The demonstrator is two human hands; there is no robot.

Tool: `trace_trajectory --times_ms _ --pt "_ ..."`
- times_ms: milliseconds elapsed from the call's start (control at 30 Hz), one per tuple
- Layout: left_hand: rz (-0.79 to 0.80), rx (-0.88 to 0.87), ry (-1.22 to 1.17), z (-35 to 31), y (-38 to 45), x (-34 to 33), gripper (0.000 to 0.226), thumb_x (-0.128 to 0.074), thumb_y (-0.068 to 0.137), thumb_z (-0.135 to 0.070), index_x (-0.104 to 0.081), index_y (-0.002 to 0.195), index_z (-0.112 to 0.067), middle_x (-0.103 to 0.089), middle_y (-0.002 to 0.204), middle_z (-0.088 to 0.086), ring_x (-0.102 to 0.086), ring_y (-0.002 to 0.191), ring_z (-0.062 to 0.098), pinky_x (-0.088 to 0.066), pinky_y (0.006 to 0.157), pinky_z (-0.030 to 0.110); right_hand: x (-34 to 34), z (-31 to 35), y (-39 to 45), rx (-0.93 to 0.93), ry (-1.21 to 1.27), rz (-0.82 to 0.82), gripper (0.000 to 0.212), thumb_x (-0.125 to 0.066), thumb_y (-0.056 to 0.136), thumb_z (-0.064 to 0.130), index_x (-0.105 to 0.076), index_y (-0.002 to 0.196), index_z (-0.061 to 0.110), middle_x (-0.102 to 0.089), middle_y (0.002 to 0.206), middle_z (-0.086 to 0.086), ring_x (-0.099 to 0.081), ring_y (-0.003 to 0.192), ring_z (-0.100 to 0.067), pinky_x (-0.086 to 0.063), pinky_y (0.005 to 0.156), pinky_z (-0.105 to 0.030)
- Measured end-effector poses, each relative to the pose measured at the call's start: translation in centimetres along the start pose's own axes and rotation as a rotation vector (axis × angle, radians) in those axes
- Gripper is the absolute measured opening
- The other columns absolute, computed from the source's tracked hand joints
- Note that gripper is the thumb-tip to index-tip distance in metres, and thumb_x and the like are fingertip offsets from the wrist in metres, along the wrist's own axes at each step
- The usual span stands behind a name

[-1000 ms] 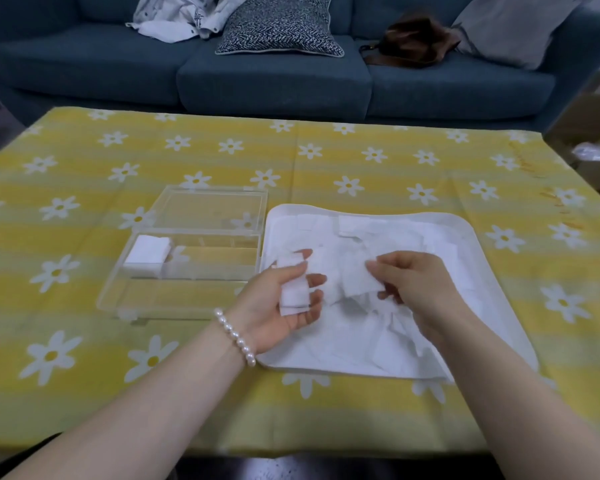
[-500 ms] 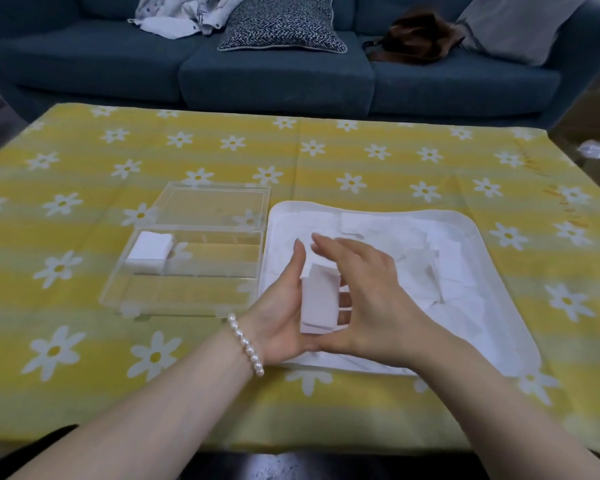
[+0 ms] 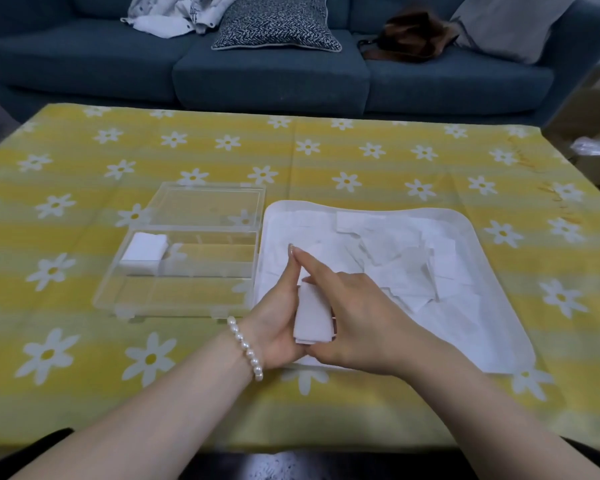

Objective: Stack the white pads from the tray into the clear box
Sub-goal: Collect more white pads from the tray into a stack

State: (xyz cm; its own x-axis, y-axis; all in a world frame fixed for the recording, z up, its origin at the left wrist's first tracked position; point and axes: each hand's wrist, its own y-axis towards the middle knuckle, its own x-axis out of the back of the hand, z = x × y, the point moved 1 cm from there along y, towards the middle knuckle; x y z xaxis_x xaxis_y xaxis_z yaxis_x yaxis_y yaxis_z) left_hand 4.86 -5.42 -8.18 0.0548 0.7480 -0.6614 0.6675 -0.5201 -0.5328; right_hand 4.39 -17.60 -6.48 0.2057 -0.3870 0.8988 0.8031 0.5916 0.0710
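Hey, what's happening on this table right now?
A person is gathering white pads. Both hands, the left hand and right hand, hold a small stack of pads over the near edge of the white tray, which still holds many loose pads. The open clear box beside it already contains one stack.

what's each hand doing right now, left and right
Left hand: holds a small stack of white pads upright above the tray.
Right hand: grips the same stack from the other side.
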Motion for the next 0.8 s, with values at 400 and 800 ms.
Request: trace_trajectory --times_ms 400,800 --pt "-0.184 0.003 -0.175 -0.3 0.5 0.9 0.073 -0.043 0.075 -0.078 -0.053 0.09 -0.007 -0.054 0.063 0.009 -0.059 0.052 0.024 -0.056 0.054 0.031 4.7 -3.8 -1.2 -0.427 0.144 0.086 0.049 -0.079 0.067 0.042 -0.063 0.11 0.025 -0.061 0.108 0.008 -0.055 0.096 -0.006 -0.041 0.082 -0.017" --pt "-0.104 -0.02 -0.309 -0.7 0.3 1.2 0.06 -0.046 0.086 -0.063 -0.055 0.099 -0.005 -0.067 0.09 0.02 -0.069 0.075 0.034 -0.049 0.077 0.057 4.3 -9.5 -1.8 -0.693 -0.317 0.242 0.014 -0.069 0.08 0.021 -0.055 0.081 0.021 -0.049 0.09 0.0 -0.051 0.097 -0.024 -0.039 0.065 -0.024"
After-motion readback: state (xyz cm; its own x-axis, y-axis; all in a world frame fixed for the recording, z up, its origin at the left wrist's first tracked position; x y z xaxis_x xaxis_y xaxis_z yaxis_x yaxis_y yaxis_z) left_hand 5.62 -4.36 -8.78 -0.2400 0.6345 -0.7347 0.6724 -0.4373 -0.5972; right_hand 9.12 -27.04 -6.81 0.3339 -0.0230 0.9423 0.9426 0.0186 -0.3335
